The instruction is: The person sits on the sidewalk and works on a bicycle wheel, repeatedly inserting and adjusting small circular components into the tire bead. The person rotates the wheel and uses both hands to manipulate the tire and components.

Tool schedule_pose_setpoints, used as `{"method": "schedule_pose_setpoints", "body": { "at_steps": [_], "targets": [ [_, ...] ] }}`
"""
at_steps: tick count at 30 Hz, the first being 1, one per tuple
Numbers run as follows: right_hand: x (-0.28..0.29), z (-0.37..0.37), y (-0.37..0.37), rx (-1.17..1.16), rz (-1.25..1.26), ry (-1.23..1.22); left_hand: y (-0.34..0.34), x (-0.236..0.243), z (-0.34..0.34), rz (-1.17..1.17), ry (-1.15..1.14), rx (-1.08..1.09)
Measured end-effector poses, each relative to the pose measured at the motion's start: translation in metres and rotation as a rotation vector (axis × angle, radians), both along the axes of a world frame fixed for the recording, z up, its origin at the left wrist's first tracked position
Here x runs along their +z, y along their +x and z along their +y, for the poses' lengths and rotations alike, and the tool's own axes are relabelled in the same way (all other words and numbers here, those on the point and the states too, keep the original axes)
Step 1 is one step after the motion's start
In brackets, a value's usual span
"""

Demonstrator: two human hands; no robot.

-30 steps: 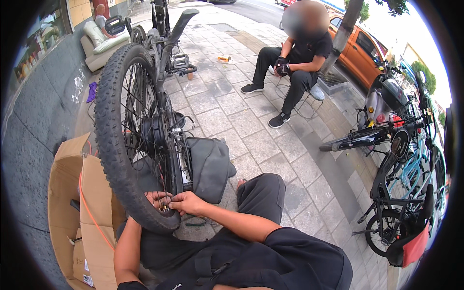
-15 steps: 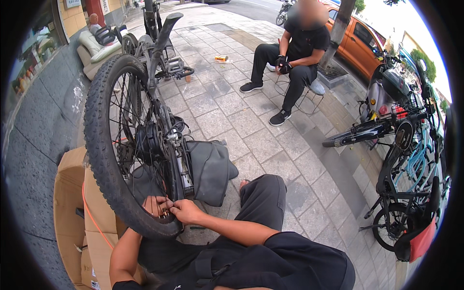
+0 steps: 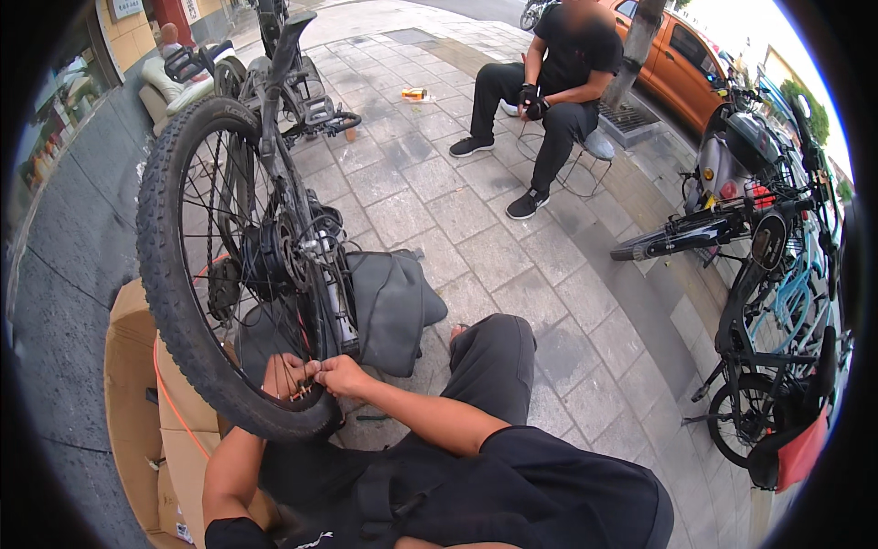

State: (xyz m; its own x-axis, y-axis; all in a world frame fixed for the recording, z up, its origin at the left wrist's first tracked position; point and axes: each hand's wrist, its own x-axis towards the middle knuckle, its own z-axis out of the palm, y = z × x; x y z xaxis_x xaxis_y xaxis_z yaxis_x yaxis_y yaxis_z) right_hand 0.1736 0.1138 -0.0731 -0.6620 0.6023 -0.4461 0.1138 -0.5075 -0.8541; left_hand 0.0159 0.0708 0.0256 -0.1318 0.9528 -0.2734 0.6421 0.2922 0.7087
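My left hand (image 3: 282, 373) reaches inside the rim of the bicycle's knobbly black rear wheel (image 3: 169, 274), its fingers curled among the lower spokes. Close beside it my right hand (image 3: 337, 377) pinches at the same spot; small brass-coloured bits (image 3: 302, 392) show there, and what exactly the fingers hold is too small to make out. A black hub (image 3: 265, 261) with cables is above my hands. Behind the wheel lies a dark grey bag (image 3: 389, 311). An open cardboard box (image 3: 133, 393), crossed by an orange hose (image 3: 178, 412), stands to the left of the wheel.
A person (image 3: 558, 82) in black gloves sits on a stool (image 3: 594, 151) across the pavement; another person (image 3: 169, 46) is on an armchair at the back left. Parked two-wheelers (image 3: 750, 366) line the right, near a tree (image 3: 631, 82) and orange vehicle (image 3: 677, 64). A stone wall (image 3: 69, 274) runs left.
The view has shifted, so the wheel and bag appear further left and the seated person higher. Both hands have moved slightly up and left in the picture, still together at the spokes.
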Motion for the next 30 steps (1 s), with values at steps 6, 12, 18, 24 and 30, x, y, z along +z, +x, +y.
{"method": "schedule_pose_setpoints", "body": {
  "at_steps": [6,12,18,24,30],
  "targets": [
    [0.011,0.002,0.015,-0.005,-0.008,-0.126,0.029,0.020,0.003,-0.046,-0.083,0.153],
    [0.011,0.021,0.010,0.067,-0.043,-0.029,-0.002,-0.038,-0.010,0.395,0.794,-0.259],
    [0.007,0.024,0.006,0.041,-0.029,-0.064,-0.014,-0.060,-0.015,0.807,1.025,-0.346],
    [0.000,0.014,0.000,-0.058,-0.066,0.111,-0.024,-0.084,-0.032,0.027,0.462,-0.177],
    [0.016,0.016,0.002,-0.014,-0.224,0.456,0.019,-0.015,-0.034,-0.545,0.023,0.334]
  ]
}}
